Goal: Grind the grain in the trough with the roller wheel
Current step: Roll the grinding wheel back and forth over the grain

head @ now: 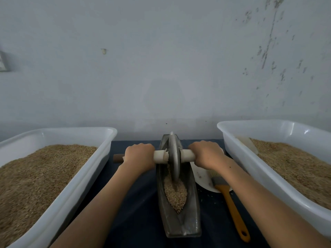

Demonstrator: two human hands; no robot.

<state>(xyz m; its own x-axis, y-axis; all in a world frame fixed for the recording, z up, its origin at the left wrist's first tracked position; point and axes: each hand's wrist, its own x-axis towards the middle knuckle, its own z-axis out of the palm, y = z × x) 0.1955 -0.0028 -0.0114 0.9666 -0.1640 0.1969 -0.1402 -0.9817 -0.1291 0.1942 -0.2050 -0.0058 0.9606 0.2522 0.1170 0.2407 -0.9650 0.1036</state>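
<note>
Two white plastic tubs of brown grain, one at nine o'clock (59, 178) and one at three o'clock (279, 169), flank one long grey metal trough (179, 221) on the dark blue table (138, 203), its long axis running six to twelve o'clock. One grey metal roller wheel (173, 156) stands upright on the tan grain (176, 192) in the trough, its pale wooden axle handle (161, 156) lying nine to three o'clock, the left grip (138, 156) and the right grip (207, 154) each clenched around it. One orange-handled brush (231, 204) lies across one white plate (202, 176) largely hidden by the right forearm, and both tubs are cut off by the frame edges.

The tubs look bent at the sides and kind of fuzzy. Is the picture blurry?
In the head view, the wide lens bows the left tub and right tub outward; the near left grain smears softly, while the wheel, trough and both hands, left hand and right hand, stay fairly sharp. Light is soft and dim, with small glints on the right tub's rim.
</note>
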